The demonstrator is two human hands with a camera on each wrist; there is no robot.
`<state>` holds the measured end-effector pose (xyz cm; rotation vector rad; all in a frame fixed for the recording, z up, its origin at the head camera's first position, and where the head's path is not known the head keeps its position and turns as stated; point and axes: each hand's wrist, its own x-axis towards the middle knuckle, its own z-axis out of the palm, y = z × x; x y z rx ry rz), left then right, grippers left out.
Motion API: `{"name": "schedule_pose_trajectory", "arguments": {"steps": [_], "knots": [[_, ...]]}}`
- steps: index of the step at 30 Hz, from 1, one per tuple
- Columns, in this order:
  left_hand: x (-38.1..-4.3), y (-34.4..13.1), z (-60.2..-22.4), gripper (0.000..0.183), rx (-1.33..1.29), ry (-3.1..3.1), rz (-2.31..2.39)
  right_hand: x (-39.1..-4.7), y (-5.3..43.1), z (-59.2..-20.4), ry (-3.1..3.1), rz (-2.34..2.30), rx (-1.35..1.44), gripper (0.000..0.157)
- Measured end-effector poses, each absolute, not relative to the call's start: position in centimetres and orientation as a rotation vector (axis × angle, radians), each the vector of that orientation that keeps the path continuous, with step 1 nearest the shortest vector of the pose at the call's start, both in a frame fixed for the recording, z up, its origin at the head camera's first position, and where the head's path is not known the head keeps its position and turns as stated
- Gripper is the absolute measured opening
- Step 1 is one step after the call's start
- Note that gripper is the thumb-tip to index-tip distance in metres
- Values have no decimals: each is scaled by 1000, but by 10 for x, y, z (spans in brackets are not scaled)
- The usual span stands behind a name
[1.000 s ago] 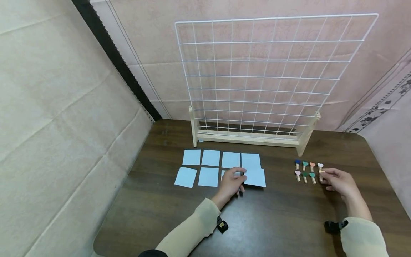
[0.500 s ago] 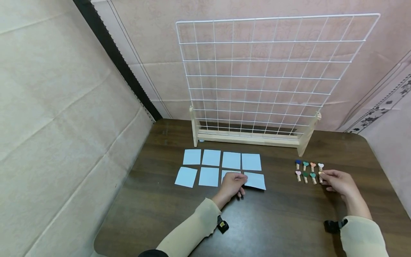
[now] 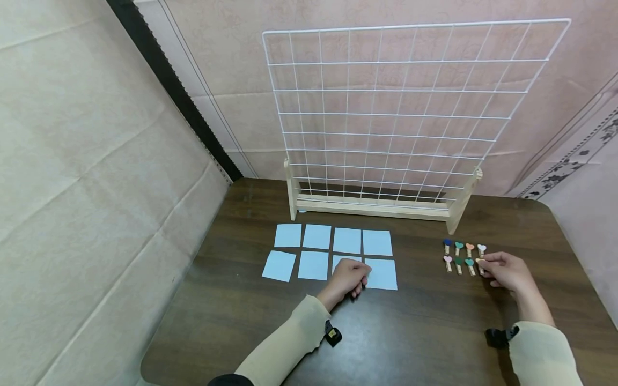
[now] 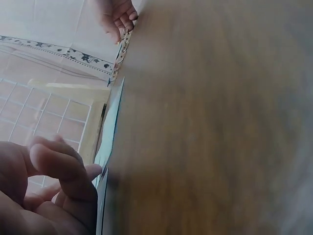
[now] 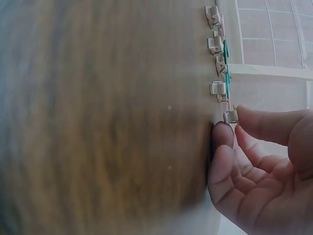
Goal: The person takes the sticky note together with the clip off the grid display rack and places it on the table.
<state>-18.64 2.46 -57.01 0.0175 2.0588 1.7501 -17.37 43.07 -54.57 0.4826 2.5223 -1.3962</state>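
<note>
Light blue square paper sheets lie in two rows on the brown table. My left hand (image 3: 348,276) is at the left edge of the front-right sheet (image 3: 382,274), pinching that edge between thumb and fingertips. It partly covers the neighbouring sheet (image 3: 345,261). In the left wrist view, fingers (image 4: 63,166) curl beside the sheet (image 4: 110,132). At the right, my right hand (image 3: 507,272) pinches a small wooden clothespin (image 5: 230,116) between thumb and index finger, at the end of the front row of clothespins. Heart tops in several colours decorate these pins, such as a dark green one (image 3: 458,262).
A white wire grid panel (image 3: 381,115) stands upright in a pale wooden base (image 3: 372,208) behind the sheets. Pale cloth (image 3: 96,177) hangs at the left, and a patterned border (image 3: 569,161) runs down the right side.
The front-right sheet has come down from a tilted position to lie about flat, slightly nearer to me. My left hand lowered with it. The right hand shifted slightly left with its clothespin.
</note>
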Motion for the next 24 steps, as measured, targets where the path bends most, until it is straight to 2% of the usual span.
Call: {"name": "schedule_pose_trajectory", "arguments": {"steps": [6,15,19,24], "knots": [[-188,24,-569,26,33,2066,1706,-174,430,-545,2524,-1391,501,38],[-185,26,-565,25,34,2066,1698,-171,429,-545,2550,-1401,509,36],[-183,26,-562,25,33,2078,1702,-169,429,-545,2575,-1387,521,38],[-184,21,-558,26,69,2081,1716,-165,425,-541,2655,-1303,542,50]]}}
